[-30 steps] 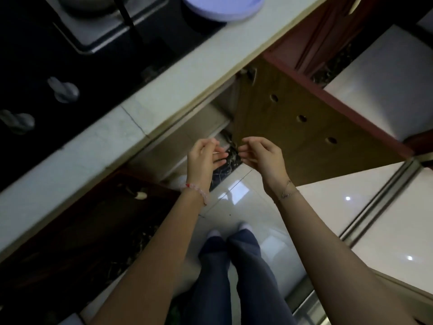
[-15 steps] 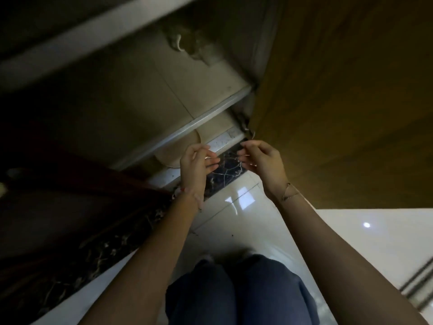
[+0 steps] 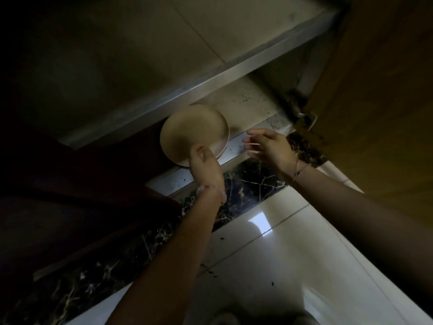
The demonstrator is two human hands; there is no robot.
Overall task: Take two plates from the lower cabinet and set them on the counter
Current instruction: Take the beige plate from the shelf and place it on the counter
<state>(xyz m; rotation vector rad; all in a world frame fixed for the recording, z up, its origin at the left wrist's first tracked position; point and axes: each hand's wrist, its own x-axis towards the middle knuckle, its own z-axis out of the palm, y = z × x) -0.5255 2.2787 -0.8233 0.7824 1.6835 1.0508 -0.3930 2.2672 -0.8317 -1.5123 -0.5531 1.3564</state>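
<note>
Left hand [image 3: 206,165], empty half a second ago, now grips the tan plate [image 3: 193,132] at frame centre, starting retrieval, while right hand [image 3: 269,146] hovers open beside it.

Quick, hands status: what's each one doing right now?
Left hand: closed on the near rim of the round beige plate at the cabinet's edge.
Right hand: open, fingers spread, holding nothing.

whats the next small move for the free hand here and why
Probably bring the right hand over to the far rim of the plate to steady it. The left hand grips the near edge alone, the plate is tilted at the cabinet's lower sill, and the right hand hovers open beside it, touching nothing. A second plate seems to sit right under the first, though it is too dim to be sure.
</note>
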